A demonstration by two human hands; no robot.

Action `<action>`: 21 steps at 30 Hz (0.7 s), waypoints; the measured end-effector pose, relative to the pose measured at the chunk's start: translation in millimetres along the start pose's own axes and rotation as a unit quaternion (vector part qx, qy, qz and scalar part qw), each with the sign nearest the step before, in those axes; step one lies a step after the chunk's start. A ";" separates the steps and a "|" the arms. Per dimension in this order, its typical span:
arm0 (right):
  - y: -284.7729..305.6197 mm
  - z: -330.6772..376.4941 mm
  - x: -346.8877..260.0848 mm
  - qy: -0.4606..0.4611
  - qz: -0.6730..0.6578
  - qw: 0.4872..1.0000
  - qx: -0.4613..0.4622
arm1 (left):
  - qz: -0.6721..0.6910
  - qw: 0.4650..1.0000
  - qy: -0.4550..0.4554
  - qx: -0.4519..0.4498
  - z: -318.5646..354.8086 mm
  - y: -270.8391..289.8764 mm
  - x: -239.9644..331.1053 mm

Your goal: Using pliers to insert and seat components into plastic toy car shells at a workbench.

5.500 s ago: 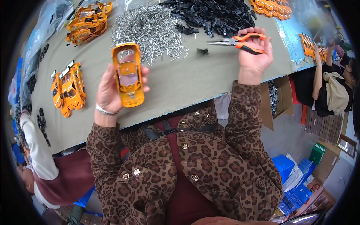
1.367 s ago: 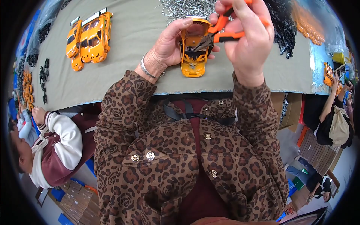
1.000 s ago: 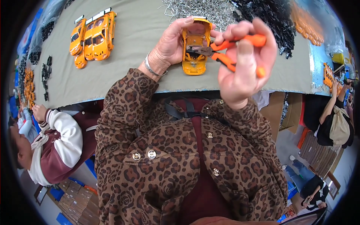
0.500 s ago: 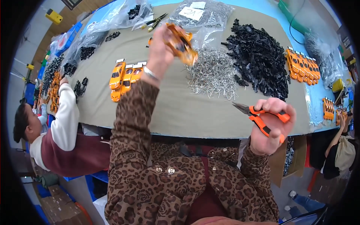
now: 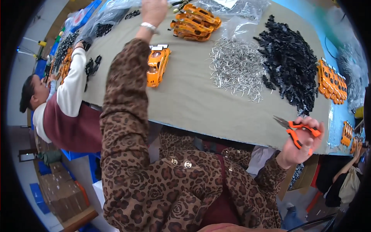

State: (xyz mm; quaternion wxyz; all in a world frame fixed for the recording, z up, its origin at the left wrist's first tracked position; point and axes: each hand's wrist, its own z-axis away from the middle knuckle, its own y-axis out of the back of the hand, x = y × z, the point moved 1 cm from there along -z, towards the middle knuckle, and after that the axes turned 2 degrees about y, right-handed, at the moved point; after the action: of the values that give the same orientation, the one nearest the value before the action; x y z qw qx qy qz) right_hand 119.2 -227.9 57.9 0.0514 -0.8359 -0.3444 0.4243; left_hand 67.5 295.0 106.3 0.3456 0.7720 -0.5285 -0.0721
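My left hand (image 5: 154, 13) reaches to the far edge of the picture; its fingers are cut off there, so what they hold, if anything, is hidden. My right hand (image 5: 304, 141) holds pliers (image 5: 295, 131) with orange and black handles, jaws pointing to the far left, above the table's near edge. A stack of orange toy car bodies (image 5: 197, 24) lies to the right of my left hand. More orange car bodies (image 5: 157, 63) with white pieces at one end lie beside my left forearm, which partly covers them.
A heap of bent silver wire pieces (image 5: 239, 69) and a pile of black plastic parts (image 5: 289, 63) spread over the grey-green table cover (image 5: 193, 104). Orange cars stand in a row (image 5: 331, 81) at the right. A co-worker (image 5: 65, 104) sits at the left. An open carton (image 5: 303, 176) stands below the table edge.
My left hand has moved farther away and left, no longer showing the orange car body it held. The stack of car bodies now shows fully. My right hand still holds the pliers; the view has shifted.
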 end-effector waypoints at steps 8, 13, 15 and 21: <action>-4.8 -46.9 33.0 0.016 -0.088 0.995 0.037 | -0.273 0.887 0.021 -0.371 149.0 96.6 25.2; -5.3 -61.9 64.9 0.005 -0.075 0.994 0.076 | -0.184 0.917 0.031 -0.354 155.7 86.3 4.8; -7.0 -62.8 66.1 0.001 -0.061 0.996 0.069 | -0.066 0.952 -0.011 -0.300 160.2 87.0 -20.0; -24.8 -68.7 80.7 0.015 -0.104 0.986 0.129 | 0.543 0.694 0.325 -0.343 156.1 118.7 67.0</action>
State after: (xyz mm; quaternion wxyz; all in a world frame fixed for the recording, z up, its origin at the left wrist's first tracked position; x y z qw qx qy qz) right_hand 189.6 -144.9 56.5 0.2079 -0.7883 -0.3709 0.4447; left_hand -69.0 141.6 78.6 0.7158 0.1533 -0.6490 0.2074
